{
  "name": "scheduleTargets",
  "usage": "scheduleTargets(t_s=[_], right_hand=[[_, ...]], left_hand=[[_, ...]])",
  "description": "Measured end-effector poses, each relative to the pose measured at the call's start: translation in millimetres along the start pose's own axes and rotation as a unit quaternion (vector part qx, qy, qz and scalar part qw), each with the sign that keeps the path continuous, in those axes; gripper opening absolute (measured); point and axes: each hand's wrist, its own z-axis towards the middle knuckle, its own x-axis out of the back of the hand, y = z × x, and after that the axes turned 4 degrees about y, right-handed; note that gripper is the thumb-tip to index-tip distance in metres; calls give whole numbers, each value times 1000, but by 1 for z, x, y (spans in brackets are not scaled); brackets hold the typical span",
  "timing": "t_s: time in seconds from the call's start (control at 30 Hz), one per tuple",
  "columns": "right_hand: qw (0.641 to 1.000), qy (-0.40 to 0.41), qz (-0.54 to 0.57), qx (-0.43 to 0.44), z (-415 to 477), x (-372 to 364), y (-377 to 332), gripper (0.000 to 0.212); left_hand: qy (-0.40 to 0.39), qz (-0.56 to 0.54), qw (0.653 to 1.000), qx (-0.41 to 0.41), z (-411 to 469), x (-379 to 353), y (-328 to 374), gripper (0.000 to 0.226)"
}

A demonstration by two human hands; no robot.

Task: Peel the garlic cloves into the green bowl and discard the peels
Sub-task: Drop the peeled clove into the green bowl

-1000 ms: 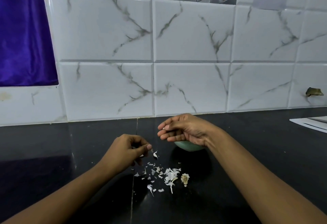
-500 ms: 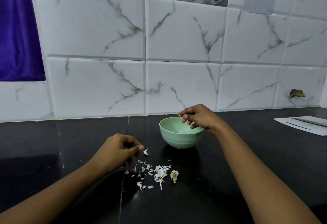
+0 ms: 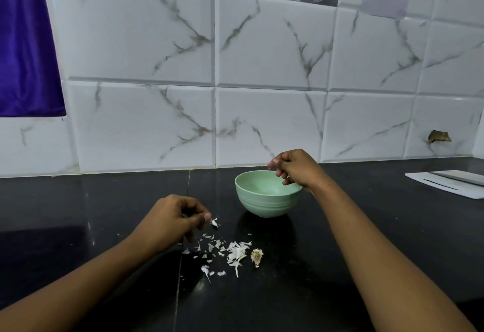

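The green bowl (image 3: 267, 200) stands on the black counter (image 3: 104, 200) near the tiled wall. My right hand (image 3: 296, 168) hovers over the bowl's right rim, fingers curled and thumb against forefinger, with nothing visible in it. The bowl's inside looks pale and I cannot make out any cloves in it. Left of the bowl, my left hand (image 3: 172, 220) is low over the counter, and thumb and forefinger pinch a small white garlic peel (image 3: 214, 223). A scatter of white peels (image 3: 233, 253) lies in front of that hand, with a dry garlic root stub (image 3: 257, 256) at its right end.
A white sheet with a flat grey object (image 3: 450, 182) lies on the counter at the far right. The marbled tile wall (image 3: 262, 122) rises just behind the bowl. A purple curtain (image 3: 23, 56) hangs at the upper left.
My right hand drew back from above the bowl to its right rim and curled its fingers, uncovering the bowl. My left hand stayed by the peels, still pinching.
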Motion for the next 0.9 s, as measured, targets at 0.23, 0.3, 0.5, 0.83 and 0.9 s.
scheduleTargets(t_s=[0.23, 0.3, 0.5, 0.83, 0.9], right_hand=[[948, -310, -69, 33, -41, -14, -49, 23], [940, -311, -120, 75, -51, -32, -54, 19], [961, -262, -63, 55, -52, -62, -43, 16], [915, -387, 48, -102, -45, -53, -38, 39], [914, -386, 55, -109, -45, -54, -37, 40]], left_hand=[[-5, -11, 1000, 5, 0, 7, 7, 33], [-9, -5, 1000, 9, 0, 8, 8, 39], [-44, -13, 999, -21, 1, 7, 4, 18], [42, 98, 994, -33, -4, 6, 11, 39], [41, 66, 996, -32, -3, 1, 8, 25]])
